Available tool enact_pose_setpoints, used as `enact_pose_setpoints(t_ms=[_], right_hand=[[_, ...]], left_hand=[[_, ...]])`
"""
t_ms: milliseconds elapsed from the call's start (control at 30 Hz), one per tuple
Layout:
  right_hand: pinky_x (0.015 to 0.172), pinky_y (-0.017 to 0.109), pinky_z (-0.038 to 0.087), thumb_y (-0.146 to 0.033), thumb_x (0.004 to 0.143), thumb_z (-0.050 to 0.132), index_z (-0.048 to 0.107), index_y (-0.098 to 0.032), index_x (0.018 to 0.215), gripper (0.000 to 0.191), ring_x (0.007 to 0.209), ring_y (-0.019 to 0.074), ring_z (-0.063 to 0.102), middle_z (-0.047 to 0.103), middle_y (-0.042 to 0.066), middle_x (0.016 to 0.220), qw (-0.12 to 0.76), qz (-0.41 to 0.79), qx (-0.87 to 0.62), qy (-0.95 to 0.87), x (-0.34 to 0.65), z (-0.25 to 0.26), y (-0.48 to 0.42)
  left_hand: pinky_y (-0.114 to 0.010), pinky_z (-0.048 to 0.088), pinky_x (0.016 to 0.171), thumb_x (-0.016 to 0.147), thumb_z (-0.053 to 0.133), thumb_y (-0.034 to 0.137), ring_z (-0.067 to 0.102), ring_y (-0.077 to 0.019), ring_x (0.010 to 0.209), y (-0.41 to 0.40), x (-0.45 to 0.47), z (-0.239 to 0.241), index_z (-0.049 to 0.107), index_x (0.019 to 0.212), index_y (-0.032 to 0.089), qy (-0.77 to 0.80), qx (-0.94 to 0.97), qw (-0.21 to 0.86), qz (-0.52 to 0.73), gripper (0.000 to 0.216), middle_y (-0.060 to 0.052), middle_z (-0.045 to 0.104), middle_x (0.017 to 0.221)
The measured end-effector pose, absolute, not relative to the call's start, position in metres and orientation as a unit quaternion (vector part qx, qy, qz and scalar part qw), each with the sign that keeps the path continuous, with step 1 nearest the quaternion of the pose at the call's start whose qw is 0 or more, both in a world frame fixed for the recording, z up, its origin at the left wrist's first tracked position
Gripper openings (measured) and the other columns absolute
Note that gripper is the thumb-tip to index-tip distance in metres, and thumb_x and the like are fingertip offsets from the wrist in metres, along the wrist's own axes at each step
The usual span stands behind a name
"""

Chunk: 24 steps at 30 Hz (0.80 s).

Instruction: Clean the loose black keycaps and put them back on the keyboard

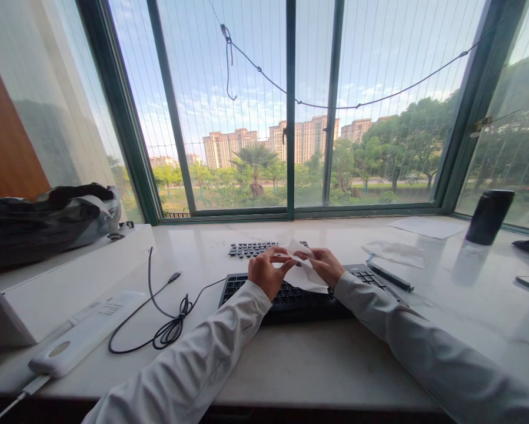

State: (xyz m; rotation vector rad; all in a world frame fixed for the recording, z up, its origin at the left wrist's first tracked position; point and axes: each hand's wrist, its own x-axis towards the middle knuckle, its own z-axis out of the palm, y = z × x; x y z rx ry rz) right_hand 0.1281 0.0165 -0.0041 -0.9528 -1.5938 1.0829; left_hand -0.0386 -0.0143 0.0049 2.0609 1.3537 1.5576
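Both my hands hold a white tissue (305, 272) above a black keyboard (290, 297) on the pale stone sill. My left hand (265, 272) pinches the tissue's left edge with fingers curled. On the other side, my right hand (327, 265) grips its right edge. The tissue hangs loosely between them, partly unfolded. A second, smaller black keyboard (252, 249) lies just behind the hands, toward the window.
A black pen (390, 275) and a crumpled tissue (394, 252) lie right of the keyboard. At the far right stands a black cup (489, 217). A coiled black cable (169, 321), a white power bank (81, 334), a white box (65, 277) and a dark bag (39, 224) are on the left.
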Motion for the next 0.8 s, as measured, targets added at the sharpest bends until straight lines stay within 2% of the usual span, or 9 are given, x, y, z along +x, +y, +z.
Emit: enact_pose_setpoints(t_ms=[167, 333, 467, 600, 800], right_hand=[[0.049, 0.025, 0.036, -0.051, 0.061, 0.068, 0.068, -0.013, 0.076, 0.04, 0.052, 0.0137, 0.053, 0.063, 0.003, 0.061, 0.48, 0.507, -0.383, -0.605, 0.129, -0.007, 0.018], [0.047, 0.024, 0.037, -0.051, 0.061, 0.07, 0.068, -0.013, 0.079, 0.042, 0.051, 0.0136, 0.054, 0.064, 0.005, 0.064, 0.486, 0.483, -0.403, -0.607, 0.129, -0.007, 0.018], [0.048, 0.024, 0.039, -0.046, 0.056, 0.073, 0.069, -0.012, 0.085, 0.045, 0.053, 0.0144, 0.055, 0.065, 0.004, 0.065, 0.474, 0.483, -0.404, -0.615, 0.128, -0.005, 0.02], [0.049, 0.025, 0.041, -0.039, 0.052, 0.077, 0.07, -0.012, 0.081, 0.041, 0.054, 0.0157, 0.055, 0.064, 0.003, 0.062, 0.471, 0.472, -0.403, -0.627, 0.129, -0.006, 0.023], [0.046, 0.024, 0.038, -0.041, 0.055, 0.075, 0.07, -0.012, 0.076, 0.036, 0.05, 0.0132, 0.052, 0.062, 0.002, 0.059, 0.483, 0.451, -0.411, -0.629, 0.132, -0.01, 0.027]], left_hand=[[-0.025, 0.047, 0.064, 0.068, 0.066, 0.047, 0.067, -0.0157, 0.067, -0.014, -0.038, 0.005, 0.063, 0.079, 0.022, 0.457, 0.696, 0.13, 0.539, 0.027, 0.002, 0.071, 0.072], [-0.024, 0.045, 0.062, 0.07, 0.066, 0.041, 0.065, -0.0141, 0.064, -0.015, -0.039, 0.005, 0.061, 0.078, 0.022, 0.456, 0.714, 0.101, 0.521, 0.021, 0.004, 0.071, 0.071], [-0.024, 0.045, 0.061, 0.07, 0.065, 0.048, 0.066, -0.0146, 0.067, -0.018, -0.038, 0.006, 0.062, 0.084, 0.024, 0.455, 0.727, 0.105, 0.503, 0.027, 0.004, 0.072, 0.074], [-0.025, 0.046, 0.061, 0.068, 0.065, 0.052, 0.066, -0.0154, 0.067, -0.017, -0.037, 0.004, 0.062, 0.083, 0.023, 0.457, 0.724, 0.118, 0.503, 0.033, 0.002, 0.072, 0.076], [-0.027, 0.05, 0.07, 0.07, 0.066, 0.044, 0.067, -0.0167, 0.076, -0.015, -0.035, 0.005, 0.066, 0.077, 0.021, 0.43, 0.724, 0.153, 0.518, 0.024, 0.0, 0.072, 0.078]])
